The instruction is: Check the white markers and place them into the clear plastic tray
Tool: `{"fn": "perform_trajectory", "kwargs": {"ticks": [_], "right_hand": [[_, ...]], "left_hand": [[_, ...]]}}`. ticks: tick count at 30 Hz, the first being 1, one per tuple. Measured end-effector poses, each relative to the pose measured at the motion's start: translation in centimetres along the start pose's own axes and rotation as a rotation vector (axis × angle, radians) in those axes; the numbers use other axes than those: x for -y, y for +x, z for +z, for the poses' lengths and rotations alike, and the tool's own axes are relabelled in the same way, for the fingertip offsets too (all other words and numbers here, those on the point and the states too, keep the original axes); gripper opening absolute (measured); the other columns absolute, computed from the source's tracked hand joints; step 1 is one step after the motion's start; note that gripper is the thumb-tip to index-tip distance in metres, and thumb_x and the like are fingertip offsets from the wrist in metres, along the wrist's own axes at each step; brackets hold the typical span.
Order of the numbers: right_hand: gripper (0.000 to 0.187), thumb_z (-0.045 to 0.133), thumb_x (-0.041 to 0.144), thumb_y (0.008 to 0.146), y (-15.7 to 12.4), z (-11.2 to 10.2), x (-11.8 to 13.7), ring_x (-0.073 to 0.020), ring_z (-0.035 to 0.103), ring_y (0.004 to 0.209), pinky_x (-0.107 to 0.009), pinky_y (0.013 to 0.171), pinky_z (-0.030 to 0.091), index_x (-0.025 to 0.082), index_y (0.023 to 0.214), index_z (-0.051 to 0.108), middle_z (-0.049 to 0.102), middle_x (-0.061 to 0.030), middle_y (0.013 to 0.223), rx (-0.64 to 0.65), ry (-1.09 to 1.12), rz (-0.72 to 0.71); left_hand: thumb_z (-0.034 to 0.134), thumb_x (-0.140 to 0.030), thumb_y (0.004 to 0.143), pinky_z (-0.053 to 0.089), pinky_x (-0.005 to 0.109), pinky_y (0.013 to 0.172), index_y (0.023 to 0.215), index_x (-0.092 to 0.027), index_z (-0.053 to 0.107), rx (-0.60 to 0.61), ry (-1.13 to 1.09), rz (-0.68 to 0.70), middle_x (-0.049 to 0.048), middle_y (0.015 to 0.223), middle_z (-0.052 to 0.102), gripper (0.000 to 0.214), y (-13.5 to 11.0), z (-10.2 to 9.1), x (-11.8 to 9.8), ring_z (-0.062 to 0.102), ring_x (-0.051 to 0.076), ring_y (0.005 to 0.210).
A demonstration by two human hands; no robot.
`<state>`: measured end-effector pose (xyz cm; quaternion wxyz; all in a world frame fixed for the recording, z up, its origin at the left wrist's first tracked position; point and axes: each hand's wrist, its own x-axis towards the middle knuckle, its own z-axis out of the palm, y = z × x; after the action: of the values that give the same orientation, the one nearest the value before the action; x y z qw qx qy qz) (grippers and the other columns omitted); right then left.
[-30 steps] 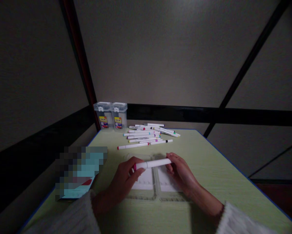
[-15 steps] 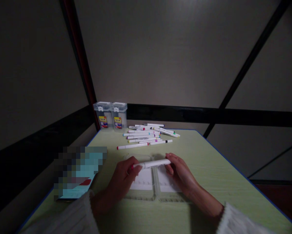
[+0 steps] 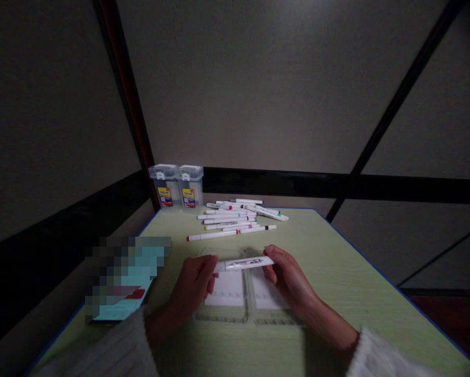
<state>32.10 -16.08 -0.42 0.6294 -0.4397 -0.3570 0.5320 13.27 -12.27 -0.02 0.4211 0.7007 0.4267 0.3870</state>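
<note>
A white marker pen (image 3: 243,263) lies level between my two hands, with dark print along its barrel. My left hand (image 3: 198,277) is closed over its left end and hides the cap there. The right end sits between the fingertips of my right hand (image 3: 288,269). Beneath the marker, two clear plastic trays (image 3: 251,298) rest side by side on the table, each with white paper in it. Farther back lies a loose pile of white marker pens (image 3: 227,220) with caps of several colours.
Two clear lidded boxes (image 3: 190,191) with yellow labels stand at the back left corner of the pale table (image 3: 337,277). A tablet-like screen (image 3: 129,285), partly blurred out, lies at the left edge. A wall (image 3: 258,104) rises behind the table.
The marker has rolled about its length, so its dark print now faces me. My left fingers have shifted on its left end, and the red cap seen there before is covered.
</note>
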Motion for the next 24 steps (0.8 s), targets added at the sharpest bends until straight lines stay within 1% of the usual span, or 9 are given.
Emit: {"fn": "perform_trajectory", "kwargs": {"ticks": [2, 4, 7, 9, 12, 16, 20, 24], "right_hand": [[0.034, 0.066, 0.041, 0.07, -0.03, 0.04, 0.04, -0.0094, 0.028, 0.041, -0.026, 0.047, 0.021, 0.02, 0.053, 0.045, 0.038, 0.0066, 0.035, 0.011, 0.008, -0.008], [0.034, 0.066, 0.04, 0.07, -0.07, 0.09, 0.11, -0.0091, 0.028, 0.042, -0.025, 0.047, 0.022, 0.02, 0.053, 0.045, 0.039, 0.0066, 0.036, 0.02, 0.018, -0.012], [0.032, 0.067, 0.039, 0.068, -0.18, 0.19, 0.26, -0.0085, 0.028, 0.041, -0.025, 0.047, 0.022, 0.019, 0.054, 0.046, 0.039, 0.007, 0.036, 0.031, 0.026, -0.011], [0.029, 0.068, 0.037, 0.066, -0.28, 0.24, 0.38, -0.0082, 0.027, 0.041, -0.025, 0.046, 0.021, 0.019, 0.056, 0.048, 0.039, 0.0073, 0.036, 0.036, 0.029, -0.006], [0.024, 0.068, 0.034, 0.064, -0.44, 0.29, 0.52, -0.0078, 0.027, 0.04, -0.025, 0.046, 0.019, 0.019, 0.058, 0.051, 0.039, 0.0076, 0.036, 0.04, 0.031, 0.002], [0.021, 0.069, 0.03, 0.063, -0.52, 0.29, 0.6, -0.0075, 0.028, 0.04, -0.025, 0.045, 0.018, 0.018, 0.059, 0.051, 0.04, 0.0075, 0.038, 0.037, 0.015, 0.006], [0.021, 0.069, 0.03, 0.062, -0.4, 0.26, 0.58, -0.0075, 0.029, 0.041, -0.024, 0.045, 0.019, 0.018, 0.059, 0.052, 0.041, 0.0073, 0.039, 0.027, 0.007, 0.022], [0.019, 0.069, 0.029, 0.06, -0.22, 0.15, 0.49, -0.0072, 0.03, 0.039, -0.024, 0.043, 0.019, 0.018, 0.059, 0.053, 0.041, 0.0072, 0.038, 0.029, 0.032, 0.064]], "left_hand": [[0.036, -0.054, 0.079, 0.045, 0.025, 0.055, 0.041, -0.019, 0.041, -0.011, -0.02, -0.028, -0.0064, 0.029, 0.035, 0.052, 0.02, 0.04, -0.09, 0.036, 0.006, 0.029], [0.036, -0.056, 0.078, 0.042, 0.023, 0.048, 0.042, -0.019, 0.042, -0.017, -0.027, -0.061, -0.0059, 0.029, 0.036, 0.052, 0.06, 0.05, -0.13, 0.036, 0.006, 0.029], [0.036, -0.06, 0.076, 0.032, 0.021, 0.038, 0.043, -0.018, 0.044, -0.03, -0.031, -0.093, -0.0047, 0.029, 0.037, 0.053, 0.08, 0.05, -0.19, 0.036, 0.007, 0.029], [0.036, -0.061, 0.075, 0.028, 0.021, 0.036, 0.044, -0.018, 0.045, -0.039, -0.04, -0.106, -0.0046, 0.03, 0.037, 0.053, 0.05, 0.03, -0.3, 0.036, 0.008, 0.029], [0.036, -0.059, 0.076, 0.027, 0.02, 0.035, 0.045, -0.019, 0.044, -0.056, -0.048, -0.138, -0.0052, 0.031, 0.037, 0.051, -0.02, 0.01, -0.54, 0.035, 0.007, 0.029], [0.037, -0.055, 0.079, 0.031, 0.021, 0.039, 0.041, -0.021, 0.039, -0.068, -0.042, -0.103, -0.0053, 0.03, 0.035, 0.051, 0.04, -0.02, -0.7, 0.037, 0.008, 0.03], [0.038, -0.052, 0.079, 0.035, 0.022, 0.043, 0.04, -0.021, 0.037, -0.049, -0.05, -0.048, -0.0056, 0.029, 0.035, 0.049, 0.27, 0.04, -0.64, 0.036, 0.007, 0.03], [0.038, -0.054, 0.077, 0.036, 0.022, 0.043, 0.042, -0.021, 0.037, -0.056, -0.063, -0.055, -0.0063, 0.03, 0.035, 0.049, 0.36, 0.29, -0.43, 0.034, 0.006, 0.029]]}}
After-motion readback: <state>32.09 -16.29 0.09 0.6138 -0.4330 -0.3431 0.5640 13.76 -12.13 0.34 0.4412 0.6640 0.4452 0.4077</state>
